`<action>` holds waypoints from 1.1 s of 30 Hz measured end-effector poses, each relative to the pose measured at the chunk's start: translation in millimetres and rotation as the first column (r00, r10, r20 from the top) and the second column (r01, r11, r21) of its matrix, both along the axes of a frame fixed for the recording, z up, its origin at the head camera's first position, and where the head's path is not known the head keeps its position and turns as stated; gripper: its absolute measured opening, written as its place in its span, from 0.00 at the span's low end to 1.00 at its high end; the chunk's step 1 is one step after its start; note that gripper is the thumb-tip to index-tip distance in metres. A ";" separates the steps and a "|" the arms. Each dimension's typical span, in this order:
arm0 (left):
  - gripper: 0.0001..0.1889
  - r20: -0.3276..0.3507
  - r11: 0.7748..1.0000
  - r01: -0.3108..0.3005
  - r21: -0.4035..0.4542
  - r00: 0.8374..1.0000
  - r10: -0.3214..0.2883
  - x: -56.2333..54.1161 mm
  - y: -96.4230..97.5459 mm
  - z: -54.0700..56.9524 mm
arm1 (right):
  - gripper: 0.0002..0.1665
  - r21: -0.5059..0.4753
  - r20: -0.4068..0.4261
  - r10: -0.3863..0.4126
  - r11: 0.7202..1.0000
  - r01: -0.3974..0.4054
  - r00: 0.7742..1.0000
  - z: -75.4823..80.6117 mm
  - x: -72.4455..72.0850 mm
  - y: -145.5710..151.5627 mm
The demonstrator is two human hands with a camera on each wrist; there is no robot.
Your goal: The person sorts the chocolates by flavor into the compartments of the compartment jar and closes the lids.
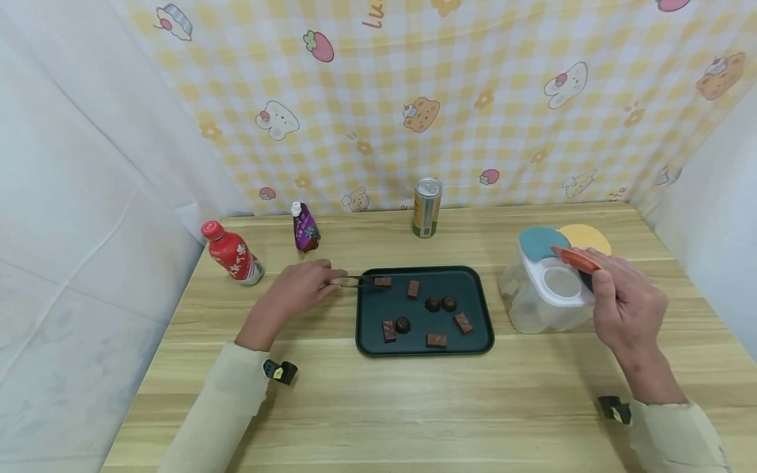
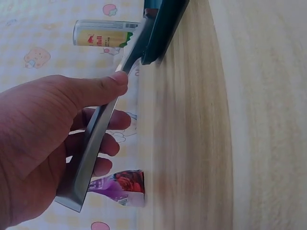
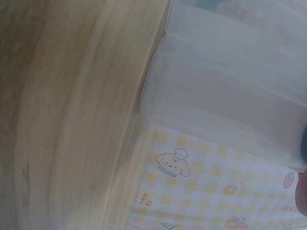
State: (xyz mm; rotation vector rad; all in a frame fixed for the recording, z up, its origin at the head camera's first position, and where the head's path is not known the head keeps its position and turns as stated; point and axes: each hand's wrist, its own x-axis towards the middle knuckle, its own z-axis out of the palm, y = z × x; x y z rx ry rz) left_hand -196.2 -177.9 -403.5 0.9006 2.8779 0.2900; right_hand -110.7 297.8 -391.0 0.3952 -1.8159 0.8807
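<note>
My left hand [image 1: 300, 288] holds metal tongs [image 2: 93, 141] between thumb and fingers. The tongs' tips reach over the left rim of a dark green tray [image 1: 378, 307] and lie on either side of a rectangular chocolate [image 1: 383, 282]; whether they touch it I cannot tell. More chocolates, rectangular and round [image 1: 433, 303], are spread over the tray. At the right, my right hand [image 1: 629, 302] holds up an orange-red lid [image 1: 578, 259] of a clear container [image 1: 547, 318]. Below that raised lid a round opening [image 1: 562, 282] shows. In the right wrist view only a fingertip [image 3: 302, 194] appears.
A red bottle [image 1: 234, 255] and a purple pouch [image 1: 305, 228] stand at the back left. Behind the tray is a can [image 1: 427, 209]. Teal [image 1: 543, 243] and yellow [image 1: 585, 236] lids cover other parts of the container. A checked curtain [image 1: 378, 85] hangs behind the wooden table [image 1: 402, 407].
</note>
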 end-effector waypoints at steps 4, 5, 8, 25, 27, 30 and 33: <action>0.16 0.000 1.000 0.008 0.001 1.000 -0.008 -1.3 -0.6 0.1 | 0.30 -0.007 -0.017 0.012 1.000 -0.012 1.000 3.9 0.9 -4.6; 0.16 0.000 1.000 0.008 0.002 1.000 -0.008 -1.8 -0.7 0.0 | 0.29 -0.009 -0.018 0.018 1.000 -0.019 1.000 4.4 0.9 -5.3; 0.16 0.004 1.000 0.011 0.005 1.000 -0.011 -3.1 -0.8 -0.2 | 0.28 -0.012 -0.025 0.025 1.000 -0.025 0.999 4.6 0.4 -5.8; 0.15 -0.030 1.000 0.009 0.012 1.000 -0.008 -3.5 -1.3 -3.0 | 0.35 0.027 0.060 -0.018 0.999 0.017 0.998 -8.0 -4.3 12.1; 0.15 -0.036 1.000 0.017 0.013 0.999 -0.016 -3.1 -1.8 -3.4 | 0.34 0.014 0.048 -0.014 1.000 0.014 0.999 -6.6 -3.8 9.9; 0.16 -0.049 1.000 0.029 0.012 0.998 -0.028 -2.5 -2.1 -4.4 | 0.34 0.001 0.034 -0.013 1.000 0.013 0.999 -4.4 -2.9 7.0; 0.16 -0.060 0.999 0.035 0.017 0.998 -0.034 -0.5 -0.5 -3.7 | 0.34 -0.001 0.033 -0.012 1.000 0.012 0.999 -3.5 -2.1 5.8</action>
